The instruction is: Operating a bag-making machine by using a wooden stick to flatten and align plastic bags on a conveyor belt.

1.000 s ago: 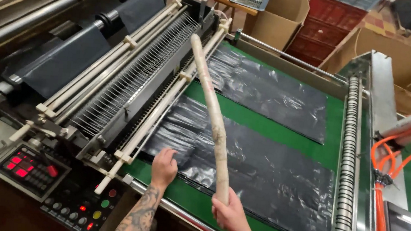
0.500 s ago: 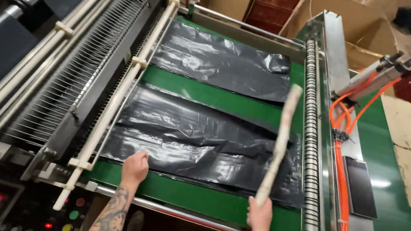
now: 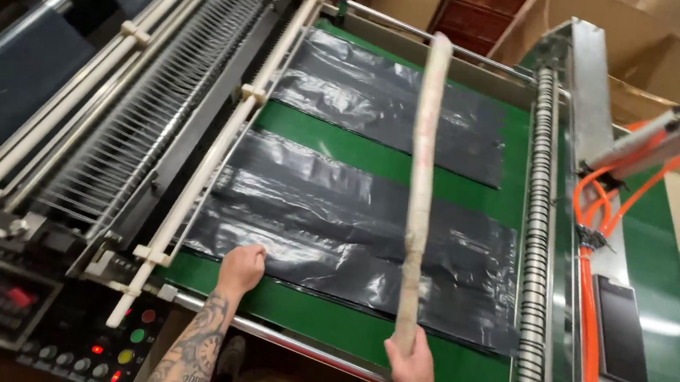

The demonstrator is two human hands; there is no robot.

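Head camera looks down at a big machine with a green belt (image 3: 320, 320). Two piles of flat black plastic bags lie on the belt. The near black bag pile (image 3: 353, 233) is close to the person, and the far black bag pile (image 3: 388, 105) sits further up, with a strip of green showing between them.

The left hand (image 3: 241, 268) is curled, with its fingers pressed down on the near edge of the near pile, at its left corner. The arm below it has dark drawings on it.

The right hand (image 3: 413, 368) is wrapped tight around the bottom end of a long pale stick (image 3: 420, 190). The stick points up and away from the person. It hangs in the air above both bag piles and does not seem to touch them.

To the left of the bags are long cream bars (image 3: 222, 136) and a row of thin metal wires (image 3: 127, 135). A panel with red lights and round buttons (image 3: 57, 330) is at the bottom left. On the right, a metal spring roller (image 3: 536, 216) runs along the belt, and orange hoses (image 3: 595, 279) curl beside it. Brown cardboard boxes (image 3: 631, 44) stand behind the machine.
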